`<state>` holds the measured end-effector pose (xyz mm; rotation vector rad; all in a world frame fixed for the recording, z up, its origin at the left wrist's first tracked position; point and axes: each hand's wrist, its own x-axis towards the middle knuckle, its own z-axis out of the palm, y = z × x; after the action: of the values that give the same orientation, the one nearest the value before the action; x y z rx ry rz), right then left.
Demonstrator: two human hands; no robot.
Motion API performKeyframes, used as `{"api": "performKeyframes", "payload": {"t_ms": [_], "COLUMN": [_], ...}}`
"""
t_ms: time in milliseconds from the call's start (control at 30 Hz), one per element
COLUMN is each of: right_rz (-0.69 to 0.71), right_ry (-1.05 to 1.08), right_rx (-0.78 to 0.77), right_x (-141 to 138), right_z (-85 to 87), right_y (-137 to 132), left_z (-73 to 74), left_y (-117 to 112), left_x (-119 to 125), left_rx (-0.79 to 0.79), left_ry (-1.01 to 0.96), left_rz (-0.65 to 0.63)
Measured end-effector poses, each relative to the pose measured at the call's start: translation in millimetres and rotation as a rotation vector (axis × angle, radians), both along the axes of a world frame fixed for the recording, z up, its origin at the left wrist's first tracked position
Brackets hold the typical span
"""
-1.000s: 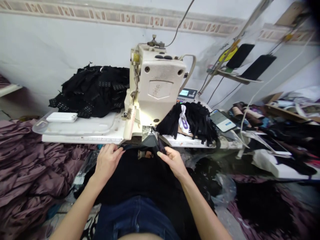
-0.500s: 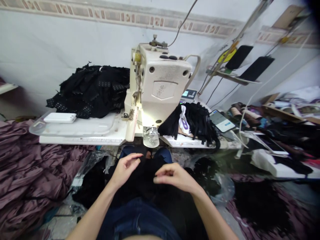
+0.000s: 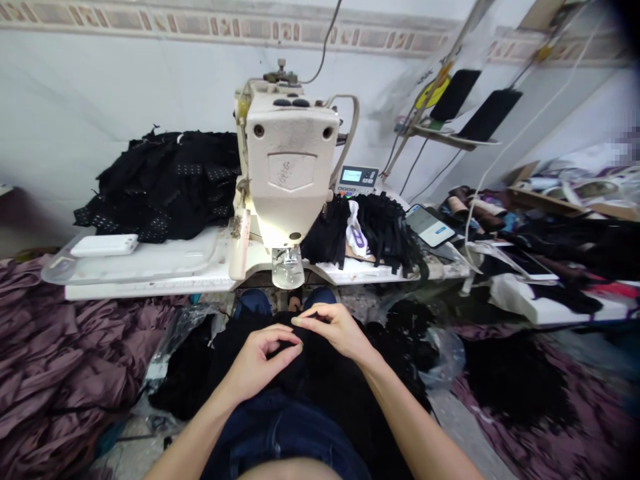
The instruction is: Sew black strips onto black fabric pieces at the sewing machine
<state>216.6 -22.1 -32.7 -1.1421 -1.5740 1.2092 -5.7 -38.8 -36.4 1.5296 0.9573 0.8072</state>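
Observation:
Over my lap lies black cloth (image 3: 320,380), its folds hard to make out in the dark. My left hand (image 3: 263,360) is closed with thumb and fingertips curled together at the cloth. Just beyond it, my right hand (image 3: 337,328) pinches at the same cloth with thumb and forefinger. The two sets of fingertips are close together, and the exact edge between them is hidden black on black. In front of both hands stands a white sewing machine (image 3: 293,150), its lamp lit over a clear guard (image 3: 289,270) at the needle.
A heap of black fabric pieces (image 3: 165,180) sits left on the machine table (image 3: 150,290), behind a white box-shaped item (image 3: 104,245). On the right are black strips (image 3: 385,227), a phone (image 3: 431,225) and thread cones (image 3: 490,120). Mauve cloth (image 3: 65,360) is piled at left.
My hands have come together: the left moved nearer me and rightward, the right moved away from me and leftward. The view has turned slightly right.

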Motion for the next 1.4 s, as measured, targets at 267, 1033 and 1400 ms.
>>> {"api": "performKeyframes", "payload": {"t_ms": [267,1033,1400], "right_rz": [-0.203,-0.203,-0.454], "right_ry": [-0.207,-0.220,0.202], "right_rx": [0.564,0.595,0.250], "right_x": [-4,-4,-10], "right_z": [52.8,28.9,16.2], "right_y": [15,38,46], "left_z": [51.5,51.3,50.7], "left_y": [8,40,34], "left_x": [2,4,22], "left_rx": [0.420,1.249,1.300], "left_ry": [0.115,0.551,0.640], "left_rz": [0.208,0.133,0.270]}}
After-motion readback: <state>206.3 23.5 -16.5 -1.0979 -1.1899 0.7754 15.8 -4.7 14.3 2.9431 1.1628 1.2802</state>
